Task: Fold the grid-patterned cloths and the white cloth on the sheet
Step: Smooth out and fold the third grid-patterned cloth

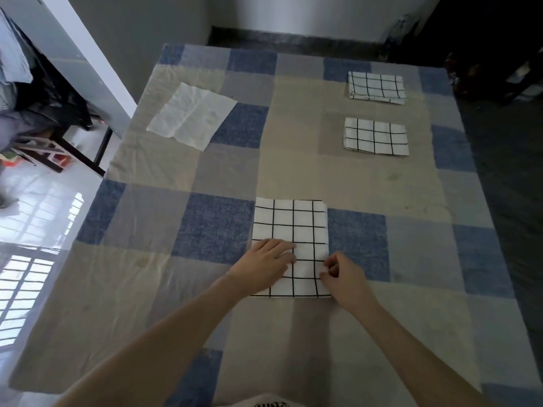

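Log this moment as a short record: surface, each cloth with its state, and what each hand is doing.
surface: checked blue and beige sheet
near grid cloth: partly folded, lying flat under both hands
middle grid cloth: folded, far right
far grid cloth: folded, beyond the middle one
white cloth: spread open, creased, far left, untouched
left hand: flat, pressing the near grid cloth
right hand: pinching the near grid cloth's right edge
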